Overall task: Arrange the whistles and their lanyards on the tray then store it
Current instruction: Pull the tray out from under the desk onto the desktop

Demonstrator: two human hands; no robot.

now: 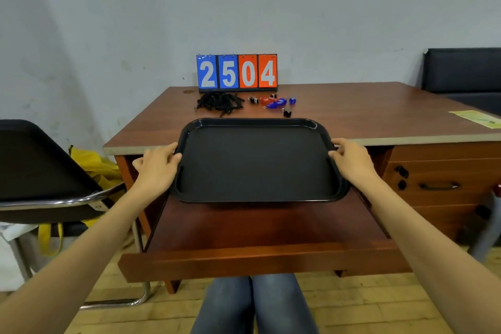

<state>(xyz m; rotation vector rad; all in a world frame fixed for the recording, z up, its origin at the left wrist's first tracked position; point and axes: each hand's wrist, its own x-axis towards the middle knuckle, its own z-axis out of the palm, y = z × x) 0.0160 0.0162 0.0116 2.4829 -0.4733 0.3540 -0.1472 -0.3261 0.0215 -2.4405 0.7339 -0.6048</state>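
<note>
Two hands on the tray, whistles and lanyards apart on the desk

At the rims: left fingers (173, 156) close together, curled over the left edge of the black tray (254, 160) and pinching it; right fingers (337, 154) likewise bunched and hooked over the right edge. Behind them, left hand (157, 168) and right hand (352, 160) near the tray's far corners, bare forearms running back toward the camera.

Holds the tray over a pulled-out wooden shelf (260, 228) under the desk (352, 111), far rim overlapping the desktop's front edge in this view. Cannot tell whether the near rim rests on the shelf or hangs just above it.

Beyond the tray, on the desktop and apart from it: a tangled heap of black lanyards (219, 102) to the left, a loose cluster of whistles (276, 102) in black, red and blue to the right, one black whistle (286, 112) nearest the tray's far rim. Behind both, against the wall, a flip scoreboard (237, 71) showing 2 5 in blue, 0 4 in orange.

Farther out: a dark chair (40, 171) with a chrome frame at the left, a yellow bag (95, 165) behind it; drawers (437, 185) with a dark handle at the right, a green-and-yellow sheet (477, 118) on the desktop's right end, a dark padded seat (461, 70) by the wall. Below the shelf, knees in blue jeans (254, 304) over a pale floor (379, 314).
</note>
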